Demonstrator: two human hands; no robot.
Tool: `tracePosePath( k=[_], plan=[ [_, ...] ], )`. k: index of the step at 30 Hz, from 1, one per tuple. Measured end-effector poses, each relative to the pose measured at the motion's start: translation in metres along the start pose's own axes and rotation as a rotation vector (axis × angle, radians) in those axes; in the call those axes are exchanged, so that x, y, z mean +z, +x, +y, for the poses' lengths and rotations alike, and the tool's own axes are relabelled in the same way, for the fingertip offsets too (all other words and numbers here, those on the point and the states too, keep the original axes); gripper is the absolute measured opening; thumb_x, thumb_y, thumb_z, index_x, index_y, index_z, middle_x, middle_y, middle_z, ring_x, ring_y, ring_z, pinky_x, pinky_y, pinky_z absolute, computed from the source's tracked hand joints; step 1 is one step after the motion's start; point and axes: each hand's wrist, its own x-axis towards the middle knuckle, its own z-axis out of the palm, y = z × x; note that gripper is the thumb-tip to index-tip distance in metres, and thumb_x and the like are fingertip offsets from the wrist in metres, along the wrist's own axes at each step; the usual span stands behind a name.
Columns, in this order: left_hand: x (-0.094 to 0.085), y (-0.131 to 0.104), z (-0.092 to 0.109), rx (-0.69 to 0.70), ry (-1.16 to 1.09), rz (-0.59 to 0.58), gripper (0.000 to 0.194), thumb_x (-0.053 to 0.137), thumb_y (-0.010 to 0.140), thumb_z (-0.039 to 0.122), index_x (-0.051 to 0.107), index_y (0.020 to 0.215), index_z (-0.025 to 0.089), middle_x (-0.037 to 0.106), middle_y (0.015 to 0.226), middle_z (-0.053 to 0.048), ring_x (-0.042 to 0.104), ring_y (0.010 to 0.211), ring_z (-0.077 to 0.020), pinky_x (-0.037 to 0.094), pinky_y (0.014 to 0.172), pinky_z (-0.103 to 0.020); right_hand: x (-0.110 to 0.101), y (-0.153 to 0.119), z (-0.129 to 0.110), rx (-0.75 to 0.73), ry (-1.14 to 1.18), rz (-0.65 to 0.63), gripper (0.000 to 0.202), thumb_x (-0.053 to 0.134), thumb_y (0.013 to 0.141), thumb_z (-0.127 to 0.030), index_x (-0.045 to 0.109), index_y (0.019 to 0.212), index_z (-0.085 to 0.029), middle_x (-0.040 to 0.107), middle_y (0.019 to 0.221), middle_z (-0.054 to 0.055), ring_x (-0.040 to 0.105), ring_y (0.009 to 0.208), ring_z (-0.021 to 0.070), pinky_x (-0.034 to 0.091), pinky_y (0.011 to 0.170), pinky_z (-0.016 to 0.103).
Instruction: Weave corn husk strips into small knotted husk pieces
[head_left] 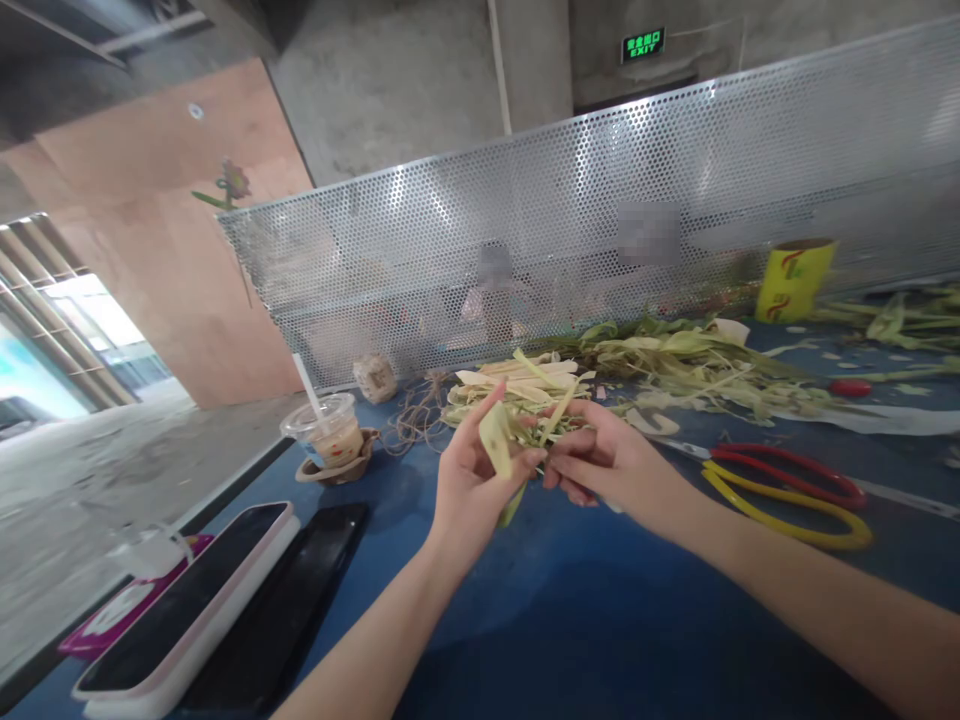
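Both my hands meet over the middle of the blue table (555, 620). My left hand (476, 465) is closed on a pale green strip of corn husk (496, 440), which stands up between thumb and fingers, its lower end poking out below. My right hand (600, 450) pinches at the same strip close to the left thumb; its fingertips partly hide what they grip. Just behind the hands lies a pile of cut husk strips (517, 378). Scissors with one red and one yellow handle (784, 490) rest to the right of my right wrist.
On the left are two phones (195, 600) (285, 610), a purple packet (124, 610) and a plastic cup with a straw (326, 430) in a holder. Tangled twine (412, 415) lies behind. Loose husks (675, 365) and a yellow roll (795, 280) stand before a perforated metal screen (450, 240).
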Motion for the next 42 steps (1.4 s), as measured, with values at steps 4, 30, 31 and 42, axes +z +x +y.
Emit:
tracePosePath(
  k=[4, 30, 31, 42],
  plan=[
    [0.002, 0.0, 0.001, -0.02, -0.008, -0.035, 0.086, 0.069, 0.063, 0.015, 0.022, 0.134, 0.024, 0.062, 0.071, 0.003, 0.056, 0.051, -0.008, 0.048, 0.052, -0.022, 0.001, 0.0, -0.002, -0.027, -0.082, 0.025, 0.034, 0.056, 0.077, -0.021, 0.034, 0.102, -0.021, 0.06, 0.061, -0.004, 0.046, 0.044, 0.0066, 0.033, 0.041, 0.021],
    [-0.006, 0.006, -0.01, -0.179, 0.022, -0.098, 0.093, 0.069, 0.062, 0.02, 0.012, 0.135, 0.031, 0.055, 0.054, 0.007, 0.052, 0.046, -0.0134, 0.033, 0.037, -0.02, -0.024, 0.007, 0.005, -0.069, -0.296, 0.074, 0.027, 0.059, 0.075, -0.038, 0.062, 0.096, -0.022, 0.065, 0.094, 0.005, 0.059, 0.085, 0.0178, 0.046, 0.075, 0.032],
    [-0.005, 0.005, -0.01, -0.176, 0.018, -0.095, 0.09, 0.069, 0.063, 0.021, 0.014, 0.134, 0.032, 0.054, 0.054, 0.007, 0.05, 0.045, -0.0125, 0.032, 0.037, -0.019, -0.023, 0.007, 0.005, -0.078, -0.32, 0.113, 0.024, 0.059, 0.074, -0.039, 0.065, 0.09, -0.022, 0.066, 0.09, 0.004, 0.059, 0.083, 0.0181, 0.045, 0.075, 0.033],
    [-0.002, 0.004, -0.003, -0.225, -0.009, -0.101, 0.072, 0.068, 0.065, 0.018, 0.029, 0.125, 0.028, 0.044, 0.051, 0.011, 0.037, 0.038, -0.0046, 0.033, 0.036, -0.018, -0.02, 0.002, -0.006, -0.017, -0.353, 0.286, 0.02, 0.062, 0.07, -0.037, 0.071, 0.073, -0.02, 0.062, 0.059, 0.001, 0.053, 0.055, 0.0125, 0.041, 0.052, 0.025]
  ],
)
